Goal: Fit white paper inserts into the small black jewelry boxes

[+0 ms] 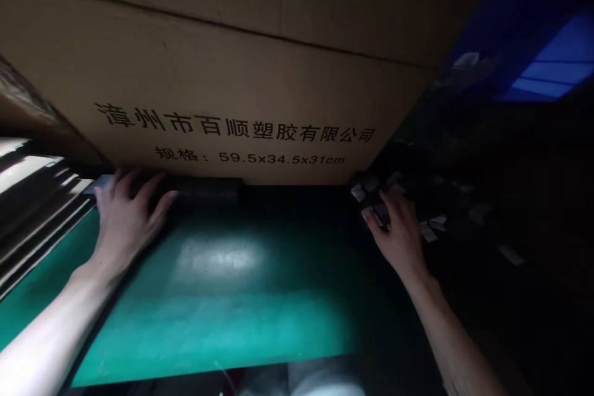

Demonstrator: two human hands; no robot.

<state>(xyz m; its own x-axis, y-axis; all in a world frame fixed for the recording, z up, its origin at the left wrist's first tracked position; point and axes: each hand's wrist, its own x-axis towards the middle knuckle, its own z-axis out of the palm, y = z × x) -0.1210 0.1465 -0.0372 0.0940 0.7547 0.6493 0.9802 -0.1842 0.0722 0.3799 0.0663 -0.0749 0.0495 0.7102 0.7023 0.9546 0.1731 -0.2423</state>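
While the right hand (396, 238) rests among small white pieces (427, 232) on a dark surface (468, 315), its fingers (392, 201) curve downward, and one fingertip comes down by a piece at the near edge of the cluster. Whether those fingers have hold of anything cannot be told in this dim corner. The pieces look flat and angular, but their material is too dark to make out. Several lie bunched around the hand, with others spread loosely farther right; none is plainly lifted, and no neat stack or row shows among them.

Across the green bench mat (218, 315), the left hand (127, 226) lies with its fingers (155, 198) spread and open, their tips on or just over a long black block (204, 189) at the mat's far edge. A pale, bluish scrap (103, 183) sits just beside the hand's outer fingers. Behind both hands, a large tilted cardboard carton (232, 74) fills the view, printed in black with a Chinese company name and a line of dimensions. Stacked corrugated cardboard sheets (32, 210) lie at the far left, and a blue-lit panel (552, 68) glows in the dark at upper right.
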